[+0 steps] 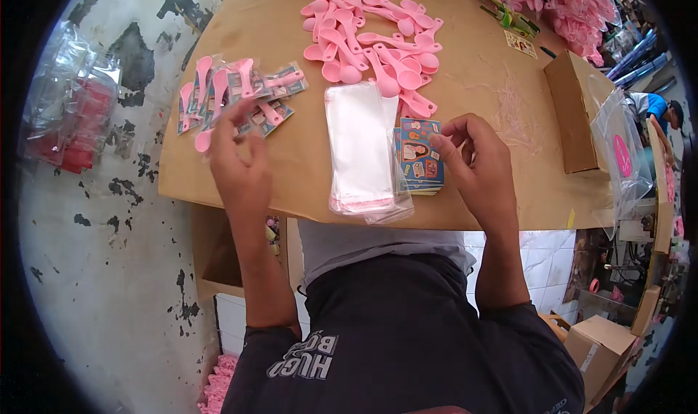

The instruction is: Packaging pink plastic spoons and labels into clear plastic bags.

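My left hand [243, 163] hovers at the near edge of a pile of packed spoons [218, 94], its fingers apart and holding nothing I can see. Each pack pairs a pink spoon with a printed card in clear film. My right hand [481, 163] is closed at the right edge of a stack of blue illustrated cards [420, 156], the thumb lying on the top card and pinching its edge. Left of the cards, partly over them, lies a stack of clear plastic sleeves [361, 148]. Beyond the sleeves spreads a heap of loose pink measuring spoons [363, 32].
A brown cardboard box [574, 116] with a clear bag [622, 156] hanging from it stands at the table's right. Bagged pink items [567, 6] fill the far right corner, near a green tool [509, 17]. Thin plastic strips [512, 116] are scattered on the tabletop.
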The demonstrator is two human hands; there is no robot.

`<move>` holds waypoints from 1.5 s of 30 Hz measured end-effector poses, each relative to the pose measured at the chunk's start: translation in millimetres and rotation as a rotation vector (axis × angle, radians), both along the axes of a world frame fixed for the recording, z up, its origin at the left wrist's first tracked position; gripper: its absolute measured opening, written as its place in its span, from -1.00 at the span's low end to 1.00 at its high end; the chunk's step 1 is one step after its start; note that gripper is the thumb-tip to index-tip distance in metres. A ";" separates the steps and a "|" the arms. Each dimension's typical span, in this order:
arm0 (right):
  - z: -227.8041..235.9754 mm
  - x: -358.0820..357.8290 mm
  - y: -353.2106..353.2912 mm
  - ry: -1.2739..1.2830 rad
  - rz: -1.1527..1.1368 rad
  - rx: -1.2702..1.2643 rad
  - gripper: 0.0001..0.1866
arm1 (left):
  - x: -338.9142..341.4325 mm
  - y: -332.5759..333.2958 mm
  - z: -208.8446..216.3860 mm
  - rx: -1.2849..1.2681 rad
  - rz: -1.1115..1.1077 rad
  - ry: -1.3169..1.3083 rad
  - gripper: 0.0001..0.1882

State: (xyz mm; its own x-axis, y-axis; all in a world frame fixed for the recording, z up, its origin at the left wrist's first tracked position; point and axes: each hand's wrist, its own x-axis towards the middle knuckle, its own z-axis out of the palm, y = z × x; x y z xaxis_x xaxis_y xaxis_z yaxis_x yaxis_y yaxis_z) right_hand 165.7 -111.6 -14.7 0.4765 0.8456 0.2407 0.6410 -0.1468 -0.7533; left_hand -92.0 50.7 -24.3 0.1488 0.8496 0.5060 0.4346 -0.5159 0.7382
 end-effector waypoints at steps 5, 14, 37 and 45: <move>-3.3 -3.5 -2.0 -0.068 -0.077 -0.279 -0.57 | 25.3 -24.4 -11.2 -0.391 -0.193 0.100 -0.81; -20.0 6.7 0.6 0.213 -0.029 -0.134 -0.64 | 32.8 -25.7 -14.2 -0.560 -0.232 0.147 -0.76; -5.5 8.1 -1.3 0.190 -0.081 0.079 -0.82 | 16.1 -19.2 -33.6 -0.617 -0.470 -0.702 -0.85; 10.8 -11.2 -1.2 0.649 0.132 0.147 -0.83 | 31.0 -35.7 -16.4 -0.828 -0.572 -1.051 -0.69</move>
State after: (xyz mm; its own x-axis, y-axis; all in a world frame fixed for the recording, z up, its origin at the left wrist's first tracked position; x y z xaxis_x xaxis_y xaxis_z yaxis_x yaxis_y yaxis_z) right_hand 154.5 -112.8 -3.9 0.4582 0.8869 0.0581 0.0579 0.0355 -0.9977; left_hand -60.9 15.0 -40.7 0.4379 0.8990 -0.0030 -0.5979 0.2936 0.7459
